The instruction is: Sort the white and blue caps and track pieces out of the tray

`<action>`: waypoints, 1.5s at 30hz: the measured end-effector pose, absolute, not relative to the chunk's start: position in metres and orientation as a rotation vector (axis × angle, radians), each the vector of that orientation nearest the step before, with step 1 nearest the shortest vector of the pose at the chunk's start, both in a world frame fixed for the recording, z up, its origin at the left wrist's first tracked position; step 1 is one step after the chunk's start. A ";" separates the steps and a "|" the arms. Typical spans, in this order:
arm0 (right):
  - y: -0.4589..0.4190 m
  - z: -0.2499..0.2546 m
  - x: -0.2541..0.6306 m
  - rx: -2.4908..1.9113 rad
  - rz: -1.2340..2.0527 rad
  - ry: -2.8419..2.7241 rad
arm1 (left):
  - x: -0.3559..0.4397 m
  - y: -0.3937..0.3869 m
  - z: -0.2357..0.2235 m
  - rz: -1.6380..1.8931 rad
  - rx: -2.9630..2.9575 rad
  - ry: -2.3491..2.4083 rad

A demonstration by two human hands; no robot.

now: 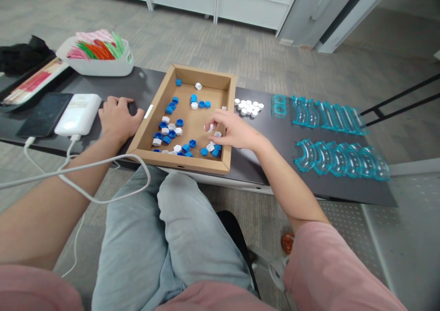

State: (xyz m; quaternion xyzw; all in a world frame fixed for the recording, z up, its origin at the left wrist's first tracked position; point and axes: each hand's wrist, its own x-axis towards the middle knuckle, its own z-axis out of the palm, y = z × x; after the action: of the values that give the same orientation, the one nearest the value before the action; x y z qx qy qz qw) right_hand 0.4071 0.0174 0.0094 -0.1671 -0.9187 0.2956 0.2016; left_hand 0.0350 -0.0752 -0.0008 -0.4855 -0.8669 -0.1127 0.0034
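My right hand (232, 128) reaches into the right side of a shallow cardboard box (197, 161). Its fingers are curled around a small white hexagonal piece (210, 128), close above other pieces. Inside the box lie several blue hexagonal pieces (192, 143) and white ones (177, 148), mostly along the left and front. My left hand (118, 117) lies on the dark table just outside the box's left wall, fingers spread and thumb by the wall. A small dark object (132, 108) shows between its thumb and fingers; its kind is unclear.
White pieces (249, 107) are clustered right of the box. Beyond them stand clear teal plastic parts (278, 106) and two rows of curved ones (338, 159). On the left are a white power bank (78, 114) with cables, a phone (44, 115) and a white basket (99, 67).
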 end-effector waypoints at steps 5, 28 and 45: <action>0.031 0.019 0.422 -0.645 0.802 -2.306 | 0.034 -0.075 -0.001 -0.345 -1.520 -2.719; 0.086 0.009 0.503 -1.204 0.578 -2.390 | 0.034 -0.076 -0.001 -0.386 -1.544 -2.717; 0.100 -0.006 0.508 -1.221 0.528 -2.412 | 0.034 -0.075 -0.001 -0.383 -1.535 -2.733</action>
State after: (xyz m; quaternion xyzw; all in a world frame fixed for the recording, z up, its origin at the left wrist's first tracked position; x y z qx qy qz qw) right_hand 0.5085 0.0998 -0.0064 -0.4349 -0.8594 0.1880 0.1924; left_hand 0.0343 -0.0755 -0.0011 -0.4860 -0.8654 -0.1213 -0.0081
